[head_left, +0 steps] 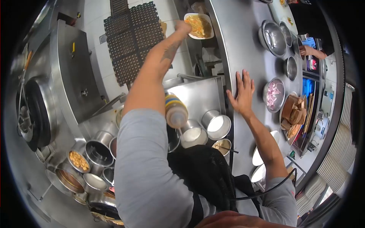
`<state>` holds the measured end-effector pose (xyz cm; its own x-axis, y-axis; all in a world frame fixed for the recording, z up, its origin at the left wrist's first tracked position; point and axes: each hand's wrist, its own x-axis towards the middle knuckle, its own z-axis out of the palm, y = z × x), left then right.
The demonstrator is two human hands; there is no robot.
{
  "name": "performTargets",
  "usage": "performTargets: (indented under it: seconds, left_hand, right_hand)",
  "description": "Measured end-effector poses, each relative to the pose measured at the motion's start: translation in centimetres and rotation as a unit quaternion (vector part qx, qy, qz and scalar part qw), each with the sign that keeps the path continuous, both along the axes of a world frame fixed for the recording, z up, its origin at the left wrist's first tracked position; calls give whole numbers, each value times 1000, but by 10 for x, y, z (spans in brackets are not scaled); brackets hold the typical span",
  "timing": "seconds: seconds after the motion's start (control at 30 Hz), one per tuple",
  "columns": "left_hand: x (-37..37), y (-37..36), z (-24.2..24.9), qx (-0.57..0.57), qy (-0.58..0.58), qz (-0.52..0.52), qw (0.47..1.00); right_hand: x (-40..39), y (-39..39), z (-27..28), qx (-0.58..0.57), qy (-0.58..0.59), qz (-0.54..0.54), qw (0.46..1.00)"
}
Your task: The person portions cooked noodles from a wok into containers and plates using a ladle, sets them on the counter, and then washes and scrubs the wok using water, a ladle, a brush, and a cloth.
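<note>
My left hand (183,27) is stretched far forward, its fingers closed on the rim of a white dish (211,27). Shredded yellow and orange food in brown liquid (199,26) fills the dish, which is out beside the steel counter's edge. My right hand (242,94) lies flat on the steel counter (243,45), fingers spread and holding nothing. To its right is a metal bowl of sliced pink-and-white onion (273,93). Below my left arm are a squeeze bottle (176,114) with coloured bands and two metal pots of white contents (218,126).
Several metal bowls (274,38) stand along the counter, with a container of brown pieces (294,114) nearby. Another person's hand (307,51) reaches in at right. Woks (38,110) and ingredient pots (79,161) line the left. A black perforated mat (133,41) covers the tiled floor.
</note>
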<state>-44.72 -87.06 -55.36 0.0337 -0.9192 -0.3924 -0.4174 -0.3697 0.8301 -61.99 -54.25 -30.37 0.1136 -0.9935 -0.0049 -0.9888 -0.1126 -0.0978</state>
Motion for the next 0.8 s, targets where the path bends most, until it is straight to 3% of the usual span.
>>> performTargets:
  seconds: [0.07,0.13,0.27,0.3,0.43,0.5,0.63,0.67,0.73,0.8]
  left_hand:
    - [-26,2,18,-16,-28,-8,999]
    - [-35,6,60,100,12,-15,995]
    - [-58,-5,38,119,121,64,983]
    - [-56,-4,34,75,96,39,992]
    - [-52,-8,45,71,75,36,994]
    - [-64,0,51,117,31,83,989]
    - [-81,-4,49,119,18,43,992]
    - [-88,-6,47,172,127,163,963]
    - [-104,-14,38,258,329,385,822]
    - [-112,-28,20,252,329,415,810]
  right_hand:
    - [-2,-1,1,3,-2,-2,1000]
    - [-2,-4,-1,8,-8,-6,1000]
    - [-3,-1,3,14,-3,-14,1000]
    - [-3,-3,2,13,-3,-14,1000]
    - [-1,-2,5,7,-7,-17,1000]
    - [-3,2,5,10,-6,-16,1000]
    - [-9,-4,-1,0,-15,-4,1000]
    - [-7,-3,-3,4,-20,-6,1000]
    - [-6,-3,-3,13,-13,-3,1000]
    - [-6,-7,-4,10,-6,1,1000]
